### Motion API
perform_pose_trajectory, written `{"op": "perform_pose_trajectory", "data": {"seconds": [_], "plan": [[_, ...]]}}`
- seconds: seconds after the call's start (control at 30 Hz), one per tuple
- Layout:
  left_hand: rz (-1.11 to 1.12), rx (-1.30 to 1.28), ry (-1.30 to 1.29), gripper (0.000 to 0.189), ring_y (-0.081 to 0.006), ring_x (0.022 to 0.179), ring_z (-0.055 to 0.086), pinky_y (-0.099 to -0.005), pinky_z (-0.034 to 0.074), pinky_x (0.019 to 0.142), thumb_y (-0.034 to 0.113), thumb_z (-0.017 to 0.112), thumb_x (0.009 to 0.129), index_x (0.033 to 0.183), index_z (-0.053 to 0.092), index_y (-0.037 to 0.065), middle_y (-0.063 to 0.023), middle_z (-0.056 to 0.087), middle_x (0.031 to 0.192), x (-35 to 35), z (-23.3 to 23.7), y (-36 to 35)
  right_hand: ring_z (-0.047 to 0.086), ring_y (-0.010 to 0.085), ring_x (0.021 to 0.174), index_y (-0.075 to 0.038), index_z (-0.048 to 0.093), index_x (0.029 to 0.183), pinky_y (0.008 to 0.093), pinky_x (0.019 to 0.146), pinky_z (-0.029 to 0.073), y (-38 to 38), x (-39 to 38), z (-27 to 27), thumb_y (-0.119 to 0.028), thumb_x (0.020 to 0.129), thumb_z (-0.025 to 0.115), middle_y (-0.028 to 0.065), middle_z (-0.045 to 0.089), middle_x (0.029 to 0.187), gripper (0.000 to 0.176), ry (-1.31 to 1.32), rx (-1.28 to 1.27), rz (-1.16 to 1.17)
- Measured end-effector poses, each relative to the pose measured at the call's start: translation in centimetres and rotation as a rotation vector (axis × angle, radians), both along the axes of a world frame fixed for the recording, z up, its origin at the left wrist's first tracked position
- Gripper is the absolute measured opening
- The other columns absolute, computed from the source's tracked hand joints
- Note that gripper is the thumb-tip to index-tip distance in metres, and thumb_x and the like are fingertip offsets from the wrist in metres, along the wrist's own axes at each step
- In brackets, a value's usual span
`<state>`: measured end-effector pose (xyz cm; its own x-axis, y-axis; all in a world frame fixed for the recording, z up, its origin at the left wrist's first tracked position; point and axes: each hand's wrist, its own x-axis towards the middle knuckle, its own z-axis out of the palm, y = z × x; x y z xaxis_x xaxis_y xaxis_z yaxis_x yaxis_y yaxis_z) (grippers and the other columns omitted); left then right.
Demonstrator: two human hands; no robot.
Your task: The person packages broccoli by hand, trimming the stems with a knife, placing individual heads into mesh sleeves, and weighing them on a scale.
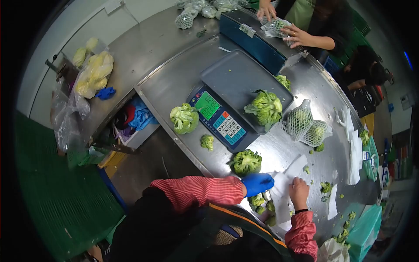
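My left hand, in a blue glove, is closed at the left edge of a white sheet. On the sheet's right edge my bare right hand has its fingers curled in. Broccoli pieces lie under and beside the gloved hand, partly hidden by it. Just beyond that glove sits a broccoli head. Another broccoli head rests on the grey pan of a digital scale. To the scale's left are a trimmed broccoli head and a small floret.
Two net-wrapped broccoli heads lie right of the scale. White strips and scraps litter the steel table. A blue-green box stands behind the scale. Across the table, another person's hands handle a wrapped head.
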<state>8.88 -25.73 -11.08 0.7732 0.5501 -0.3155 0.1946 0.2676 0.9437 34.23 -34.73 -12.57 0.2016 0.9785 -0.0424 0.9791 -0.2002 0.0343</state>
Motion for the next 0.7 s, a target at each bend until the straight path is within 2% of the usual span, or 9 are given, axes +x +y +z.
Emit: {"op": "perform_pose_trajectory", "data": {"seconds": [0.17, 0.27, 0.3, 0.37, 0.4, 0.43, 0.57, 0.63, 0.7], "plan": [[0.071, -0.168, -0.063, 0.031, -0.0107, 0.085, 0.057, -0.0273, 0.047, 0.080, 0.027, 0.065, 0.086, 0.107, 0.060, 0.005, -0.0046, 0.063, 0.095, 1.7, 1.1, 1.0, 0.054, 0.0320, 0.067, -0.005, 0.048, 0.081, 0.0410, 0.058, 0.042, 2.2, -0.9, 7.8, -0.006, 0.072, 0.059, 0.0119, 0.053, 0.074, 0.014, -0.142, 0.281, 0.041], [0.190, -0.077, -0.200, 0.048, -0.0130, 0.088, 0.057, -0.0274, 0.046, 0.084, 0.032, 0.066, 0.085, 0.124, 0.051, 0.008, -0.0040, 0.062, 0.097, 3.2, 0.6, 0.6, 0.052, 0.0295, 0.058, -0.003, 0.044, 0.084, 0.0346, 0.051, 0.039, 2.6, -3.7, 10.9, -0.002, 0.075, 0.057, 0.0125, 0.050, 0.066, 0.015, 0.419, 0.375, -0.153], [0.239, -0.111, -0.241, 0.049, -0.0132, 0.088, 0.058, -0.0275, 0.046, 0.083, 0.032, 0.065, 0.085, 0.125, 0.050, 0.008, -0.0039, 0.062, 0.098, 3.7, 1.3, 0.3, 0.046, 0.0210, 0.049, -0.002, 0.042, 0.086, 0.0295, 0.047, 0.035, 2.7, -4.0, 10.4, -0.003, 0.078, 0.055, 0.0092, 0.047, 0.061, 0.016, 0.640, 0.469, -0.116], [0.012, -0.321, 0.083, 0.045, -0.0128, 0.086, 0.058, -0.0273, 0.048, 0.080, 0.030, 0.065, 0.085, 0.122, 0.053, 0.008, -0.0043, 0.063, 0.098, 3.8, 5.0, 1.9, 0.040, 0.0057, 0.054, -0.004, 0.041, 0.092, 0.0231, 0.047, 0.031, 2.5, -4.8, 9.4, -0.002, 0.082, 0.054, -0.0016, 0.045, 0.063, 0.017, 0.969, 0.428, -0.191], [0.033, -0.411, -0.067, 0.041, -0.0129, 0.086, 0.059, -0.0274, 0.048, 0.078, 0.029, 0.065, 0.085, 0.119, 0.055, 0.007, -0.0046, 0.063, 0.097, 4.3, 4.2, 1.8, 0.039, 0.0038, 0.055, -0.005, 0.040, 0.094, 0.0220, 0.046, 0.030, 2.6, -5.6, 9.9, -0.003, 0.084, 0.054, -0.0037, 0.042, 0.063, 0.018, 1.181, 0.333, -0.279], [0.067, -0.498, -0.213, 0.038, -0.0130, 0.086, 0.060, -0.0275, 0.049, 0.075, 0.028, 0.064, 0.085, 0.116, 0.057, 0.007, -0.0050, 0.063, 0.097, 4.8, 3.5, 1.9, 0.039, 0.0027, 0.056, -0.006, 0.041, 0.096, 0.0218, 0.046, 0.029, 2.4, -5.4, 9.2, -0.005, 0.085, 0.055, -0.0030, 0.044, 0.064, 0.018, 1.197, 0.303, -0.238], [0.293, -0.399, 0.033, 0.035, -0.0166, 0.093, 0.062, -0.0318, 0.051, 0.078, 0.019, 0.064, 0.084, 0.113, 0.057, 0.003, -0.0077, 0.063, 0.102, 5.4, 5.1, 4.5, 0.043, 0.0041, 0.051, -0.005, 0.045, 0.105, 0.0200, 0.043, 0.032, 2.8, -5.1, 11.5, -0.008, 0.087, 0.054, 0.0015, 0.053, 0.065, 0.021, 1.274, 0.331, -0.381], [0.378, -0.553, -0.305, 0.035, -0.0192, 0.094, 0.062, -0.0340, 0.051, 0.082, 0.014, 0.063, 0.084, 0.115, 0.055, 0.001, -0.0095, 0.063, 0.102, 4.7, 4.4, 6.1, 0.045, 0.0050, 0.050, -0.005, 0.046, 0.106, 0.0199, 0.042, 0.034, 2.1, -2.6, 10.5, -0.008, 0.087, 0.055, 0.0021, 0.054, 0.064, 0.022, 1.263, 0.477, -0.423], [0.388, -0.444, -0.259, 0.035, -0.0193, 0.092, 0.062, -0.0326, 0.051, 0.081, 0.012, 0.061, 0.085, 0.117, 0.053, 0.002, -0.0084, 0.063, 0.103, 2.7, 5.4, 7.5, 0.046, 0.0053, 0.050, -0.004, 0.051, 0.099, 0.0204, 0.044, 0.036, 0.5, -1.4, 10.0, -0.009, 0.088, 0.053, 0.0009, 0.053, 0.063, 0.012, 1.131, 0.529, -0.473]]}}
